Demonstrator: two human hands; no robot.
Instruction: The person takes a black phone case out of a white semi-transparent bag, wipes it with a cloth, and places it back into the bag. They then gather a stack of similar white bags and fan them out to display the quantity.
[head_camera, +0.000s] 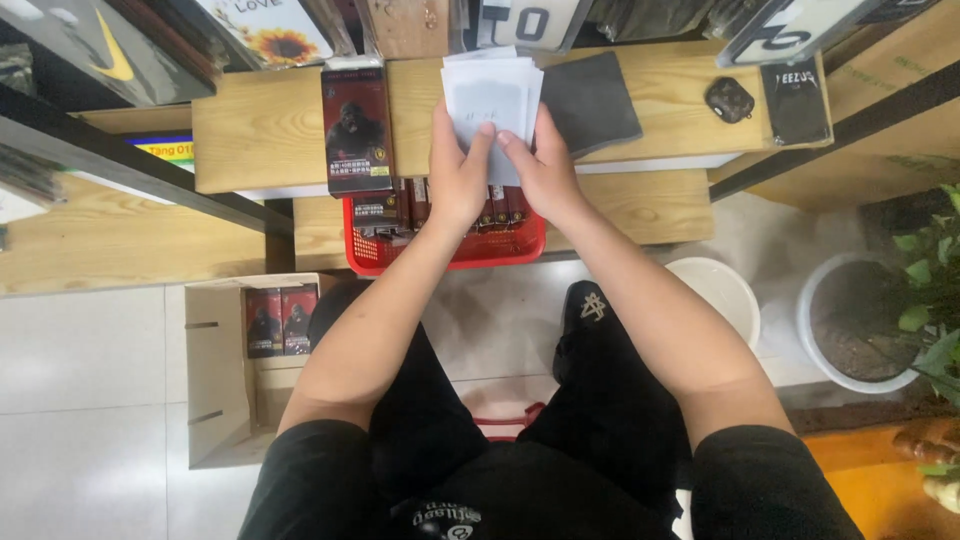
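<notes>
Head view: left hand (460, 180) and right hand (545, 175) both pinch a small stack of white paper slips (492, 95), held upright above a wooden desk (260, 130). Just beside lie a dark flat pad (590, 100) and a dark red packet (357, 130); below sits a red basket (450, 250) of similar packets, and a cardboard box (220, 390) stands on the floor.

A dark red flat package (357, 130) lies on the wooden shelf, more (280, 320) inside the cardboard box.
</notes>
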